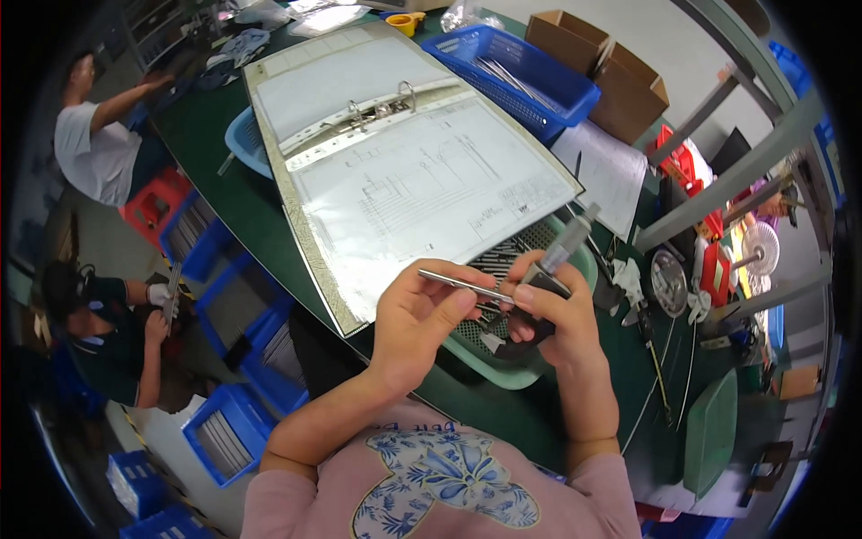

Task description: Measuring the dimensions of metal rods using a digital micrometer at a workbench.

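Note:
Between the thumb and fingers of my left hand [409, 319] is a thin metal rod [444, 280], tilted slightly down to the right. My right hand [570, 314] is closed around a micrometer [558, 244] with a silver barrel and a dark frame. The rod's right end reaches the micrometer and the right fingertips; whether it sits between the measuring faces I cannot tell. Below both hands a light green basket [510, 379] holds many short metal rods [492, 262], partly hidden by my hands.
An open ring binder [359, 242] with drawings lies beyond my hands on the green table [215, 166]. Behind it stand a blue basket [575, 108] with rods and cardboard boxes [633, 90]. Tools and a metal bowl [669, 280] lie right. Two people sit left, near blue crates [229, 431].

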The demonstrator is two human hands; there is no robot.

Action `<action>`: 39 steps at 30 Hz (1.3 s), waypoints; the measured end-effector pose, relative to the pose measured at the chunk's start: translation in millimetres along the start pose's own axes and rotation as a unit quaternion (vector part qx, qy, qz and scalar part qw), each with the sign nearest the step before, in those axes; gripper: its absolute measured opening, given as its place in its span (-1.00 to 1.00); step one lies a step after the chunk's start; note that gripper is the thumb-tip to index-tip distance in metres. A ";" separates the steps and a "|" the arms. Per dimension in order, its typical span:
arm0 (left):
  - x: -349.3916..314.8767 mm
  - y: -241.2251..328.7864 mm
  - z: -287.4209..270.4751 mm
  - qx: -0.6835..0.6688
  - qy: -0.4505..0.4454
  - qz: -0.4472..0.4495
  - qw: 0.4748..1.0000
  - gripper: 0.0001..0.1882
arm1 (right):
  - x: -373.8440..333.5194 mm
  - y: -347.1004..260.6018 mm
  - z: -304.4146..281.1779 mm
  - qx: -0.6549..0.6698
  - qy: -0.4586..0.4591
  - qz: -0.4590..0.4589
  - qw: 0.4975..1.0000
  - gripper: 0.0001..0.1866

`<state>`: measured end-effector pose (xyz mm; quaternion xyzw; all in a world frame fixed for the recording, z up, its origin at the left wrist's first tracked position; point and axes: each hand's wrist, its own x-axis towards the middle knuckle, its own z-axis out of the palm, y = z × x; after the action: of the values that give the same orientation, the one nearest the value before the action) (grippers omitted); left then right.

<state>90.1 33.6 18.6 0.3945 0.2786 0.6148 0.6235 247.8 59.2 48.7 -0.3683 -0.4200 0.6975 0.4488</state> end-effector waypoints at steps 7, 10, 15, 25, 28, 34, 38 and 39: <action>-1.7 7.1 -3.9 -0.032 0.029 -0.002 0.999 -0.81 | 1.6 -5.5 -10.2 0.077 -0.038 -0.063 0.994 -0.51; -3.1 5.5 -3.3 -0.022 0.020 -0.011 0.999 -0.81 | 1.0 -5.5 -8.3 0.150 -0.028 -0.066 0.986 -0.41; -2.6 2.5 1.6 -0.031 0.008 -0.049 0.998 -0.81 | -1.3 -9.3 -9.1 0.200 -0.036 -0.035 0.979 -0.31; -1.1 -1.5 3.5 0.010 -0.014 -0.039 0.999 -0.84 | 2.2 -7.6 -7.9 0.175 -0.013 -0.025 0.984 -0.31; -1.6 -3.1 1.8 0.017 -0.008 -0.043 0.999 -0.84 | 2.8 -8.6 -5.7 0.221 -0.031 0.009 0.975 -0.33; -2.7 -3.0 0.8 -0.006 -0.009 -0.047 0.999 -0.84 | 2.1 -5.9 -5.2 0.197 -0.035 -0.025 0.980 -0.32; -2.7 -5.7 -1.7 -0.014 -0.021 -0.047 0.999 -0.84 | 2.9 -7.6 -7.9 0.222 -0.054 -0.004 0.974 -0.33; -3.0 -6.2 -1.5 -0.018 -0.021 -0.047 0.999 -0.84 | 2.7 -7.9 -8.2 0.239 -0.052 0.010 0.970 -0.32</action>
<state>92.0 31.3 12.3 0.3823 0.2730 0.5815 0.6643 256.7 65.8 52.5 -0.2175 -0.2600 0.8001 0.4948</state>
